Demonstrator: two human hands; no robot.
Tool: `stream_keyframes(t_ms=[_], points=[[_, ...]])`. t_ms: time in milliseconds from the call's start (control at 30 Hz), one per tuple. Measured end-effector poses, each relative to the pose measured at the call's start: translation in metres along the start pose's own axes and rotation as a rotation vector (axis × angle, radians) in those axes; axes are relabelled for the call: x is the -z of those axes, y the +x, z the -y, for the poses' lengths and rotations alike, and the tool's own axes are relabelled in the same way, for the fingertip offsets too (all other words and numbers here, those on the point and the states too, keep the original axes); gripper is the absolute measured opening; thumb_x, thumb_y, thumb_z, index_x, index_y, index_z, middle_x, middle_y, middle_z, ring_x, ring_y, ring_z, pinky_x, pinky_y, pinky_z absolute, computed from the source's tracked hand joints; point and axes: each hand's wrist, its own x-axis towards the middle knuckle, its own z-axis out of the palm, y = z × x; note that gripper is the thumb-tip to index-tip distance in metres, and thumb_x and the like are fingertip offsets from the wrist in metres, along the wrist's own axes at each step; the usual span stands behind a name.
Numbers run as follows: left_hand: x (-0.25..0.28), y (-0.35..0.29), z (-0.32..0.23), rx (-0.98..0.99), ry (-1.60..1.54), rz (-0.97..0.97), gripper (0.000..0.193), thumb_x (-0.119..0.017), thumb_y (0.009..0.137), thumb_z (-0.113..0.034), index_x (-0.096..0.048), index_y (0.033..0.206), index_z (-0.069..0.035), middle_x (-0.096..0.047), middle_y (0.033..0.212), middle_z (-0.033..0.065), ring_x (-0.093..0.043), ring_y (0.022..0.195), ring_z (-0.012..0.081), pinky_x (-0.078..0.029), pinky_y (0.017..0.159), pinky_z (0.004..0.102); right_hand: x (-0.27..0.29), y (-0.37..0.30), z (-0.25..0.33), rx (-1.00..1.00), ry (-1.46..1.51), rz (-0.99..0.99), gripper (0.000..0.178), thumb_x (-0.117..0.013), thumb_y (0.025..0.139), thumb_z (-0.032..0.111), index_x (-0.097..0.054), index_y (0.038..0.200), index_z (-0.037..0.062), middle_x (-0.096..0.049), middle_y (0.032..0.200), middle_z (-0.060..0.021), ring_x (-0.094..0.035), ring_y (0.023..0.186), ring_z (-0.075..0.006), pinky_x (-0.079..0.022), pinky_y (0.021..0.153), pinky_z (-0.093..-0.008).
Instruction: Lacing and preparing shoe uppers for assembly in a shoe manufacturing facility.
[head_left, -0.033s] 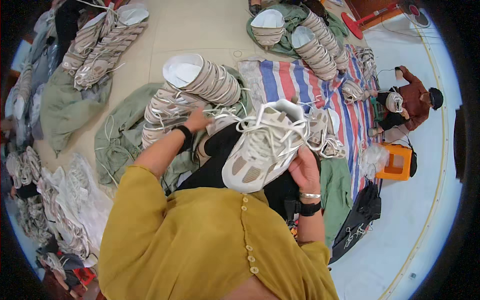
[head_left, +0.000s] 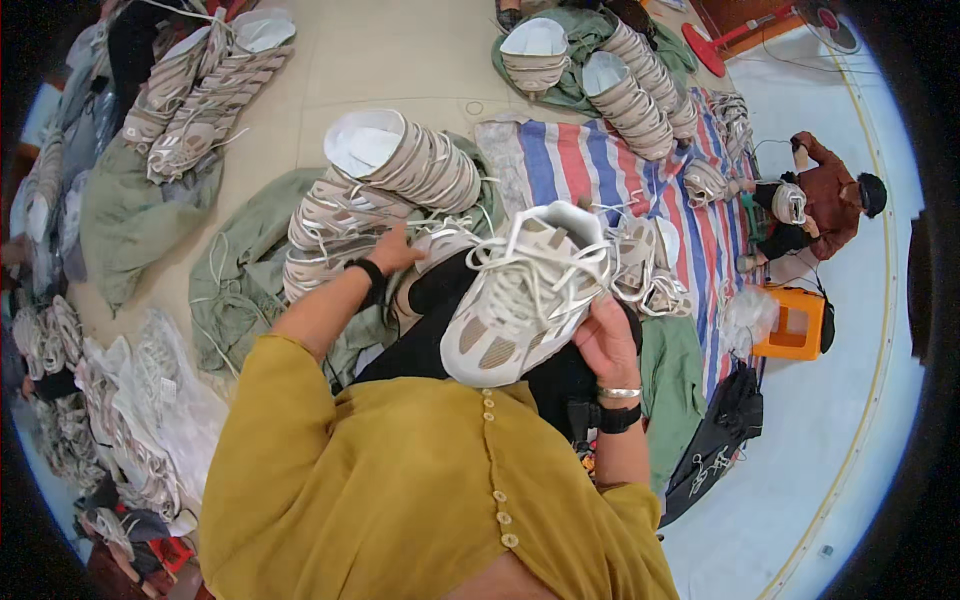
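Note:
A white and beige sneaker (head_left: 520, 300) with loose white laces lies over my lap, its toe toward me. My right hand (head_left: 608, 340) grips it at the right side, the fingers partly hidden behind the shoe. My left hand (head_left: 396, 250) is off the sneaker, fingers spread, beside a leaning stack of nested beige shoe uppers (head_left: 335, 225). Nothing shows in that hand. Just behind it stands another stack of uppers (head_left: 430, 165), its top one with a white lining. More beige shoes (head_left: 640, 255) lie right of the sneaker.
Green cloth sacks (head_left: 245, 260) lie under the stacks. A striped sheet (head_left: 560, 160) covers floor to the right, with further stacks (head_left: 640, 100) beyond. Another person (head_left: 828, 190) sits at far right near an orange stool (head_left: 790, 325). Bagged shoes (head_left: 150, 400) lie at left.
My left hand has shifted slightly down toward me. The sneaker, in my right hand, has moved a touch to the left.

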Motion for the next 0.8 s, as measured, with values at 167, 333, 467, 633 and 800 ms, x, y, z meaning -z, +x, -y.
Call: stream_keyframes(t_ms=[167, 333, 467, 633, 800], points=[[-0.042, 0.006, 0.009, 0.055, 0.159, 0.003, 0.097, -0.079, 0.068, -0.036, -0.024, 0.141, -0.005, -0.031, 0.141, 0.0283, -0.048, 0.117, 0.0424, -0.04, 0.098, 0.0454, 0.0, 0.011, -0.009, -0.057, 0.037, -0.009, 0.044, -0.062, 0.089, 0.017, -0.047, 0.128, 0.001, -0.058, 0.122, -0.008, -0.058, 0.109, -0.0198, -0.048, 0.093, -0.0378], [-0.024, 0.01, -0.044, 0.075, 0.352, 0.084, 0.102, -0.077, 0.07, -0.039, -0.014, 0.144, -0.007, -0.032, 0.139, 0.0259, -0.046, 0.12, 0.0423, -0.041, 0.097, 0.0477, 0.009, 0.014, -0.009, -0.026, 0.038, -0.047, 0.044, -0.064, 0.087, 0.016, -0.048, 0.125, 0.0016, -0.059, 0.121, -0.0078, -0.058, 0.109, -0.0199, -0.047, 0.094, -0.0376], [-0.021, 0.013, -0.028, 0.05, 0.212, 0.058, 0.085, -0.07, 0.07, -0.024, -0.025, 0.14, -0.007, -0.041, 0.132, 0.0265, -0.047, 0.117, 0.0427, -0.041, 0.097, 0.0467, 0.0, 0.022, -0.011, -0.037, 0.024, 0.003, 0.049, -0.068, 0.084, 0.018, -0.048, 0.125, 0.0017, -0.059, 0.12, -0.0074, -0.058, 0.109, -0.0196, -0.047, 0.094, -0.0366], [-0.007, -0.004, -0.015, -0.239, -0.206, -0.308, 0.065, -0.055, 0.068, -0.001, -0.04, 0.13, -0.004, -0.045, 0.126, 0.0246, -0.043, 0.117, 0.0418, -0.035, 0.101, 0.0425, 0.009, 0.025, -0.015, 0.014, 0.018, 0.095, 0.062, -0.077, 0.075, 0.018, -0.048, 0.126, 0.0007, -0.059, 0.12, -0.0079, -0.058, 0.11, -0.0219, -0.044, 0.097, -0.0388], [0.037, -0.044, -0.047, -0.397, -0.313, -0.663, 0.066, -0.049, 0.07, 0.006, -0.034, 0.134, -0.002, -0.047, 0.123, 0.0213, -0.044, 0.118, 0.0356, -0.03, 0.105, 0.0388, 0.012, 0.016, -0.019, -0.014, -0.016, 0.217, 0.078, -0.084, 0.062, 0.016, -0.047, 0.129, 0.0001, -0.058, 0.123, -0.0098, -0.057, 0.111, -0.0238, -0.045, 0.096, -0.0368]])
